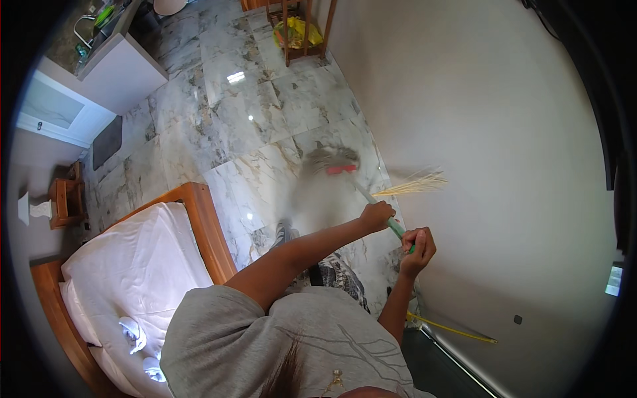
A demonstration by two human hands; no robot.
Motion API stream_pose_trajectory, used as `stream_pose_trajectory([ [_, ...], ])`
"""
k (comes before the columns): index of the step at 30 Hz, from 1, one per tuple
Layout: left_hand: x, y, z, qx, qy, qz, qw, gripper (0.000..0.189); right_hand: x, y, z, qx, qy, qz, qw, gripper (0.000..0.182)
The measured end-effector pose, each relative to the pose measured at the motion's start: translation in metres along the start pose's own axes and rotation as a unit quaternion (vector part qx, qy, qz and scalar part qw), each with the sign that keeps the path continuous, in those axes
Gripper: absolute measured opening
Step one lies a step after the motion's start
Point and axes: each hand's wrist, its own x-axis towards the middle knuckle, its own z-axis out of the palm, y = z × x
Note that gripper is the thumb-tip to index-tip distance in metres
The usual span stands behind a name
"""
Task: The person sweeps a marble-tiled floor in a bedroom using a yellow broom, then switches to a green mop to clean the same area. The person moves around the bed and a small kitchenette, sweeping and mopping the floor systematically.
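My left hand (377,217) is closed around the green handle (396,228) of a mop, a little below my right hand (419,248), which grips its top end. The pale shaft runs down to a red mop head (342,169) with grey, motion-blurred strands (328,155) on the marble-look tile floor (268,184). Beside the shaft, dry straw-coloured bristles (415,183) stick out towards the wall; what they belong to is partly hidden.
A wooden bed (211,224) with a white sheet stands at the left. Beyond are a kitchen counter (124,69), a dark floor mat (107,143) and a wooden rack (304,51) holding a yellow bag (297,33). The wall (487,164) rises close at the right.
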Motion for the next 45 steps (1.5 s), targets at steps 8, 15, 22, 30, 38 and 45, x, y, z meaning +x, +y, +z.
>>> stream_pose_trajectory([
  [8,0.036,0.037,0.062,-0.038,-0.051,-0.001,0.998,0.027,0.011,0.019,-0.062,0.028,0.073,0.026,0.997,0.032],
  [15,0.027,0.056,0.061,-0.050,-0.103,-0.028,0.993,0.017,0.014,0.010,-0.087,0.089,0.064,0.060,0.992,0.031],
  [22,-0.013,0.051,0.043,-0.049,-0.111,-0.096,0.988,0.019,0.010,0.009,-0.080,0.152,0.022,0.101,0.983,0.029],
  [30,-0.063,0.019,0.012,-0.063,-0.064,-0.172,0.981,0.018,0.004,0.006,-0.029,0.210,-0.050,0.133,0.967,0.029],
  [38,-0.119,-0.002,-0.059,-0.054,0.048,-0.299,0.951,0.016,-0.002,-0.011,0.057,0.221,-0.244,0.125,0.936,0.026],
  [45,-0.201,-0.025,-0.072,-0.026,0.228,-0.390,0.892,0.015,-0.053,-0.024,0.122,0.221,-0.481,0.069,0.846,0.024],
])
